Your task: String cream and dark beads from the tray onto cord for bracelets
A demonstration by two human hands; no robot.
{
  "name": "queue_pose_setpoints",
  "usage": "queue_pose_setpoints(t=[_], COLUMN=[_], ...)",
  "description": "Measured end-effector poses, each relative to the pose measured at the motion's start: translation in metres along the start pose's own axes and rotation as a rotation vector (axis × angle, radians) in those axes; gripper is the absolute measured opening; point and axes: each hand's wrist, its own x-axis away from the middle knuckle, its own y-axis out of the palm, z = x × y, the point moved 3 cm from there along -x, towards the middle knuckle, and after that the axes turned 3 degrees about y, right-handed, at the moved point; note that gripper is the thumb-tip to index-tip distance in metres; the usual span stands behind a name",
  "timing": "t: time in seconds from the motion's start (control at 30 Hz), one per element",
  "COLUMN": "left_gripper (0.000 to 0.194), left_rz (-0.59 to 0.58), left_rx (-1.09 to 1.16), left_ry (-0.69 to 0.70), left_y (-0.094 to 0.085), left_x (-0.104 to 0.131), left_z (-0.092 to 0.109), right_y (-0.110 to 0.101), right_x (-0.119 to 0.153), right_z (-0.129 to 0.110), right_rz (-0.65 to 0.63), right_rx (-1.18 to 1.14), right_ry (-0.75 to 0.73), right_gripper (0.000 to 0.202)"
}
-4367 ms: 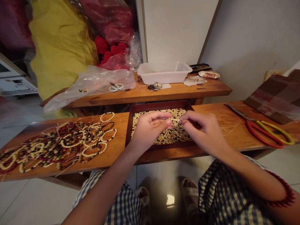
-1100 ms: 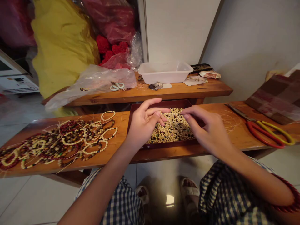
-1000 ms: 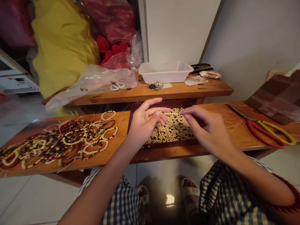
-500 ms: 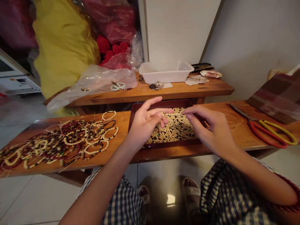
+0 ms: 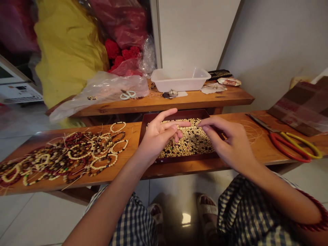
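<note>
Over the bead tray, my left hand (image 5: pixel 159 133) has its thumb pressed to the fingers, with the index finger raised and another stretched to the right. It holds a short string of pale beads (image 5: pixel 182 126), which is hard to tell from the loose beads behind. My right hand (image 5: pixel 228 140) faces it with thumb and index finger pinched together at the string's right end; the thread itself is too thin to make out. Below both hands, loose cream and dark beads (image 5: pixel 189 145) fill the dark red tray (image 5: pixel 176 159).
Finished-looking bead bracelets (image 5: pixel 77 153) lie heaped on the bench (image 5: pixel 132 136) at left. Red-and-yellow-handled scissors (image 5: pixel 292 145) and a taped cardboard box (image 5: pixel 302 106) are at right. Behind stand a white plastic tub (image 5: pixel 180 83), small white scissors (image 5: pixel 127 94) and a clear plastic bag (image 5: pixel 102 90).
The view has shifted slightly. My right fingertips have moved a little left, nearer the left hand's fingers; the left hand keeps nearly the same pose.
</note>
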Motion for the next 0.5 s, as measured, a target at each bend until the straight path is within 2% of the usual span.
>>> queue_pose_setpoints(t=[0.1,0.27,0.5], left_gripper=[0.053,0.055,0.061], left_rz=[-0.012,0.018,0.003], left_rx=[0.029,0.083,0.167], left_ry=[-0.039,-0.046,-0.085], left_y=[0.0011,-0.0014,-0.0026], left_x=[0.0002,-0.0001,0.0002], left_z=[-0.0016,-0.0017,-0.0010], right_y=[0.0005,-0.0017,-0.0012], right_x=[-0.0005,-0.0011,-0.0011], right_z=[0.0000,0.0031,0.0022], right_rz=[-0.020,0.025,0.045], right_rx=[-0.007,0.011,-0.004], right_ry=[0.012,0.032,-0.004], right_gripper=[0.016,0.015,0.015])
